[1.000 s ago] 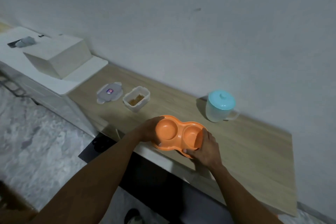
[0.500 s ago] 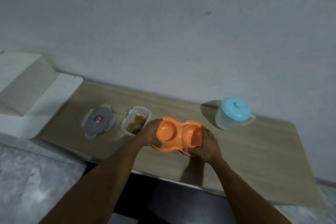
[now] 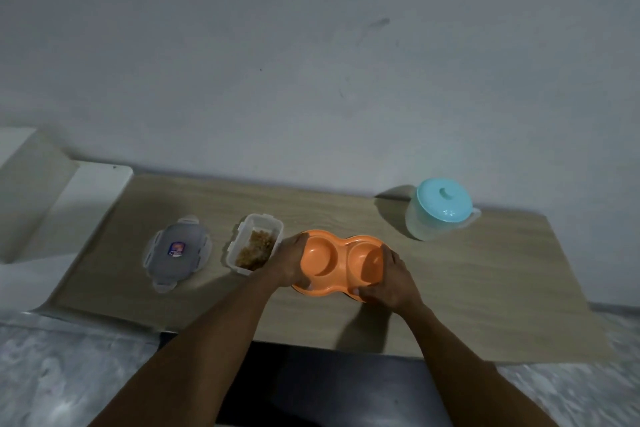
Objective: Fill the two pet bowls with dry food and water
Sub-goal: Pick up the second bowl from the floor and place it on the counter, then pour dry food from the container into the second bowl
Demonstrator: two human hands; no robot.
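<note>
Bowls first: the orange double bowl [image 3: 322, 255] is right between your two hands, over the middle of the wooden worktop [image 3: 485, 288] and nearer the front edge than the wall. Your left grip [image 3: 290, 263] is wrapped round the left end, fingers curled on the rim. Your right grip [image 3: 391, 279] clamps the right end the same way, fingers hooked over the rim of the right well. Both wells show plain orange inside. Can't tell if the base is touching the worktop or held just off it; there's a shadow on the wood below your right wrist.

Just beside your left grip, on its left, is the open plastic tub [image 3: 234, 246] with brown dry food [image 3: 256, 248] in it. The clear lid [image 3: 177, 251] lies flat further left, apart from the tub. The water jug [image 3: 426, 229] with the turquoise cap [image 3: 443, 203] stands upright at the back right near the wall, well apart from the bowl, handle pointing right. A white box [image 3: 31, 191] is at the far left.
</note>
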